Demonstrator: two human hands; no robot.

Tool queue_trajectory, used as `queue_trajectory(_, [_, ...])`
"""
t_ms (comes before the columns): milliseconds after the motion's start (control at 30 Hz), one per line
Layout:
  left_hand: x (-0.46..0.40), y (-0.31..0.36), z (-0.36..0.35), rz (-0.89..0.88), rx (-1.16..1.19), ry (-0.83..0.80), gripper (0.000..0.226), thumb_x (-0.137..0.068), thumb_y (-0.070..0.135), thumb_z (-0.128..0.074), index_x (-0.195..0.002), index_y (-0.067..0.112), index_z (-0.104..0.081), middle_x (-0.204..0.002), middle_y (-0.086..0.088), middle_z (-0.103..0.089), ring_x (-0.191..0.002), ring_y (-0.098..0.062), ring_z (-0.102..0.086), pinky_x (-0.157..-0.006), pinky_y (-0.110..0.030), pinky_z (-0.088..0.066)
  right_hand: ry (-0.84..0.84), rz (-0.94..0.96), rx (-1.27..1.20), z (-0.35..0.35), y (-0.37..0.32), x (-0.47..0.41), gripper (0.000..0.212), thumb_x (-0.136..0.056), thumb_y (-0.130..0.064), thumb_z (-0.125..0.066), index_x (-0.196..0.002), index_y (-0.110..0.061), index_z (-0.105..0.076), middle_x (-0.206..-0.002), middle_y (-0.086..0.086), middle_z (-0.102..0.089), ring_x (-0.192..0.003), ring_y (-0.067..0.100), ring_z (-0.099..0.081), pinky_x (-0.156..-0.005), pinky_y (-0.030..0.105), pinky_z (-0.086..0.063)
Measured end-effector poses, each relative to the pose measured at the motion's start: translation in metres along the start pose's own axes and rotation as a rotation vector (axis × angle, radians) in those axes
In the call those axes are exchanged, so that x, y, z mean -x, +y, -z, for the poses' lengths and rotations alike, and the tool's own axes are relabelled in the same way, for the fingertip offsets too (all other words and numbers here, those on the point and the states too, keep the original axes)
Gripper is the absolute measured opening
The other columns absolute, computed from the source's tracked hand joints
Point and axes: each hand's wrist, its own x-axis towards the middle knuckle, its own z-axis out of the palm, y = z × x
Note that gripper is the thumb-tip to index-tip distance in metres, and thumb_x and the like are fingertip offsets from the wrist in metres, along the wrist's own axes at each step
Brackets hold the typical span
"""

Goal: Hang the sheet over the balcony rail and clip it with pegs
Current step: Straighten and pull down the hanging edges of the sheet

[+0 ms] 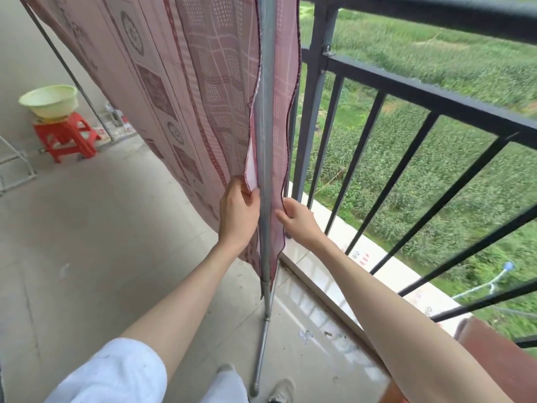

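A pink patterned sheet (186, 91) hangs draped over a drying rack, its two side edges falling on either side of the rack's grey metal upright pole (266, 158). My left hand (239, 212) pinches the left hanging edge just left of the pole. My right hand (296, 216) pinches the right hanging edge between thumb and fingers, just right of the pole. No pegs are in view. The black balcony railing (421, 91) runs along the right, behind the sheet.
A pale green basin (49, 100) sits on a red plastic stool (65, 135) at the far left. A grey metal frame (14, 167) stands at the left edge. The rack's foot (261, 344) reaches toward my shoes. A brown ledge (499, 350) lies at lower right.
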Motion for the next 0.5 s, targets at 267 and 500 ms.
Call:
queue_trajectory(267, [0.009, -0.065, -0.022, 0.268, -0.142, -0.094, 0.011, -0.087, 0.014, -0.053, -0.087, 0.003, -0.057, -0.088, -0.014, -0.062, -0.082, -0.027, -0.055, -0.067, -0.020, -0.030, -0.087, -0.259, 0.064, -0.030, 0.050, -0.021, 0.041, -0.093, -0.016, -0.049, -0.054, -0.011, -0.036, -0.057, 0.007, -0.042, -0.064, 0.021, -0.041, -0.049, 0.031, -0.023])
queue_trajectory(500, [0.002, -0.092, 0.011, 0.454, -0.228, 0.175, 0.019, -0.090, 0.010, -0.049, -0.083, -0.006, -0.056, -0.085, -0.028, -0.064, -0.084, -0.041, -0.056, -0.067, -0.034, -0.028, 0.126, -0.495, -0.336, -0.017, 0.080, -0.043, 0.031, -0.092, -0.011, -0.052, -0.065, 0.002, -0.059, -0.067, 0.008, -0.049, -0.064, 0.022, -0.053, -0.069, 0.039, -0.057])
